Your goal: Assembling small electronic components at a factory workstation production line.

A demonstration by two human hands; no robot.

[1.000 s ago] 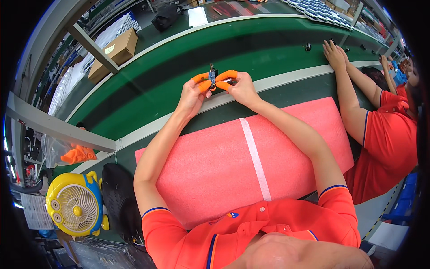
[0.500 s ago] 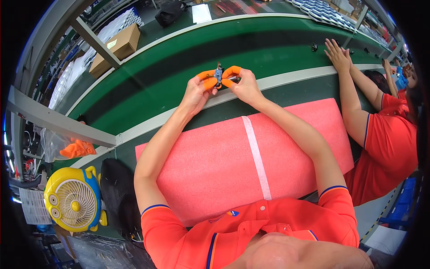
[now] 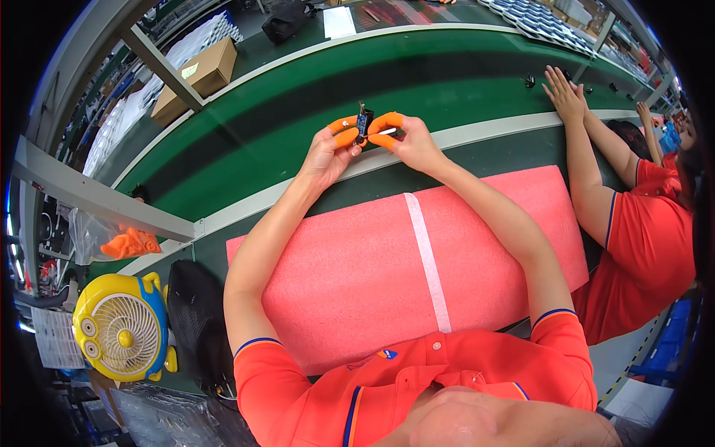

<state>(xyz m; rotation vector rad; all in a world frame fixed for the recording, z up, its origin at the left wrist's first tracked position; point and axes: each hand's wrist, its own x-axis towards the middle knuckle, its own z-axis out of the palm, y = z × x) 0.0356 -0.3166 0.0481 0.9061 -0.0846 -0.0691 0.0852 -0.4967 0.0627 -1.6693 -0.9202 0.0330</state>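
Note:
A small blue circuit board (image 3: 363,124) with a dark part along its side is up over the near rail of the green belt. My left hand (image 3: 328,154), orange covers on thumb and index finger, pinches it from the left. My right hand (image 3: 414,144), with the same orange covers, is closed at the board's right side. Between its fingertips shows a thin white piece (image 3: 389,132); its far end is hidden. Below my forearms lies a pink foam block (image 3: 342,276) with a pale strip (image 3: 426,261) across it.
The green belt (image 3: 268,153) runs past its pale rail (image 3: 484,132). At left are a yellow fan (image 3: 123,335), a black bag (image 3: 195,320), a bag of orange finger covers (image 3: 130,242) and a metal post (image 3: 104,197). A co-worker's hands (image 3: 567,100) are at right, near small black parts (image 3: 529,80).
The board has turned slightly in my fingers, showing more of its dark side. More of the white piece shows in my right hand. Small black parts on the belt sit slightly farther right.

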